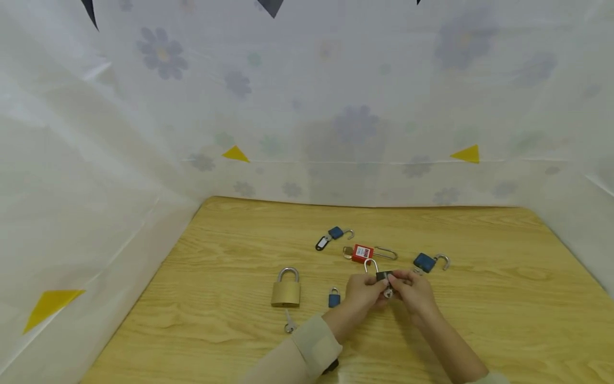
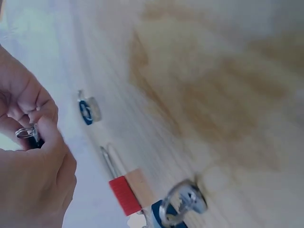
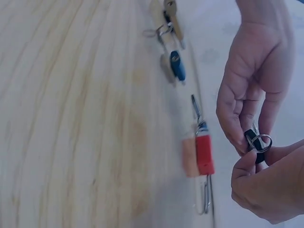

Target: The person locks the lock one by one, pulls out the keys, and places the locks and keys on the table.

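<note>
Both left hand (image 1: 361, 292) and right hand (image 1: 416, 294) pinch a black metal padlock (image 1: 382, 276), silver shackle (image 1: 376, 264) toward eleven o'clock. Likely light, rigid; grip its body.

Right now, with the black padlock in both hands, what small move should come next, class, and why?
I'd probably lay the black padlock on the table: its shackle looks swung out past the body's edge, so it seems open already, and the far blue padlock lies there open too.
</note>
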The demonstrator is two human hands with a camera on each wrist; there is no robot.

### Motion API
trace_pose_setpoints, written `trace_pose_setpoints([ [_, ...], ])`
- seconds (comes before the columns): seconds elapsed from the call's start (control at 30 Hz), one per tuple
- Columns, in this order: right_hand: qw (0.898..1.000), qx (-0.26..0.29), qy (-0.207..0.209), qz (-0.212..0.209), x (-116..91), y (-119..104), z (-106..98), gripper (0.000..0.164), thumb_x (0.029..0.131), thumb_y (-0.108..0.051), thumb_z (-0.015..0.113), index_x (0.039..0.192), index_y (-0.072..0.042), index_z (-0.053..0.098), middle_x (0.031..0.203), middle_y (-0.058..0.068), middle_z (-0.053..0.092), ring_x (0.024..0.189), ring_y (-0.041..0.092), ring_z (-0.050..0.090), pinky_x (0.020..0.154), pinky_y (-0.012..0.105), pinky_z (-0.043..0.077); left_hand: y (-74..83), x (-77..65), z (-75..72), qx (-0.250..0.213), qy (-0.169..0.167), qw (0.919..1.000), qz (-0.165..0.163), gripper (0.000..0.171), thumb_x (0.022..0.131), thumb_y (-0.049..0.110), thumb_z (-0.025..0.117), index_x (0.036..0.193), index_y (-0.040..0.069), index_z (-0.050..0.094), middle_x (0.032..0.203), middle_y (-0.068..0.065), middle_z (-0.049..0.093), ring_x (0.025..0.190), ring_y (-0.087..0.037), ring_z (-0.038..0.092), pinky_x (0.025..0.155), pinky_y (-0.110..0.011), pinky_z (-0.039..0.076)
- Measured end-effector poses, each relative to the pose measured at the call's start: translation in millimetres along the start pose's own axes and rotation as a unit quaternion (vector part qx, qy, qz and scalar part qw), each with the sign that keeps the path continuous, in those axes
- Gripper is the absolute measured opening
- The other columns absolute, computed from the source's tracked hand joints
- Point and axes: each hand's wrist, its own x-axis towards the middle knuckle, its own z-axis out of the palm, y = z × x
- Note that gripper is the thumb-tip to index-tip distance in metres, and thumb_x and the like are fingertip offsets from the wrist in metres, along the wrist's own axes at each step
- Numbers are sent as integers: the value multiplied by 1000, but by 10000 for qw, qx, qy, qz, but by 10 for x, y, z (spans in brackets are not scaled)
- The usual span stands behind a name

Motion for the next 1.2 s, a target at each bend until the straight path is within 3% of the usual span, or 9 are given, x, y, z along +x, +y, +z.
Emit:
trace_pose_setpoints([
  [0.27, 9983, 431, -401, 4, -290, -140, 110, 30, 96, -7, 47, 121, 8, 39, 94, -4, 59, 84, 4, 56, 75, 15, 49, 33, -231, -301, -621, -786, 9943, 367, 29, 90, 19, 60, 104, -6, 65, 95, -9, 68, 73, -6, 61, 73, -22, 56],
  [0.6, 9974, 371, -577, -216, -525, -96, 228, 29, 94, -5, 50, 119, 9, 45, 94, -1, 58, 83, 8, 57, 75, 19, 52, 6, -473, -593, -934, -1437, 9849, 257, 30, 90, 17, 61, 106, -9, 63, 92, -3, 70, 71, -3, 60, 71, -16, 52],
  [0.7, 9957, 402, -783, -288, -551, -70, 225, 29, 94, -6, 51, 118, 10, 47, 92, -3, 58, 81, 8, 57, 74, 19, 53, -17, -525, -646, -915, -1389, 9859, 180, 31, 89, 17, 62, 107, -8, 63, 92, -1, 69, 72, -3, 59, 70, -15, 52],
  [0.83, 9913, 343, -1146, -546, -554, -68, 181, 28, 94, -8, 52, 115, 11, 50, 88, -5, 61, 80, 7, 58, 73, 20, 54, -25, -577, -678, -913, -1089, 9898, 116, 31, 87, 18, 64, 107, -7, 64, 93, -1, 67, 71, -4, 55, 70, -16, 50],
  [0.93, 9899, 255, -1228, -659, -533, -105, 147, 28, 94, -10, 51, 114, 11, 51, 87, -7, 63, 80, 7, 60, 74, 21, 54, -15, -607, -701, -972, -1026, 9899, 136, 31, 87, 17, 64, 107, -6, 64, 95, -3, 69, 73, -5, 59, 72, -18, 52],
  [1.1, 9914, 169, -1049, -764, -467, -208, 143, 29, 95, -14, 52, 115, 7, 52, 89, -6, 64, 81, 8, 60, 74, 23, 54, -11, -653, -731, -1090, -1310, 9852, 209, 30, 88, 17, 63, 106, -7, 64, 90, -8, 72, 74, -7, 66, 73, -22, 56],
  [1.2, 9835, 187, -1438, -1085, -396, -249, 153, 28, 96, -20, 51, 116, -2, 56, 95, -8, 64, 84, 7, 59, 75, 23, 53, -18, -673, -737, -1181, -1557, 9804, 240, 31, 89, 16, 62, 106, -8, 64, 87, -10, 72, 73, -8, 67, 72, -22, 57],
])
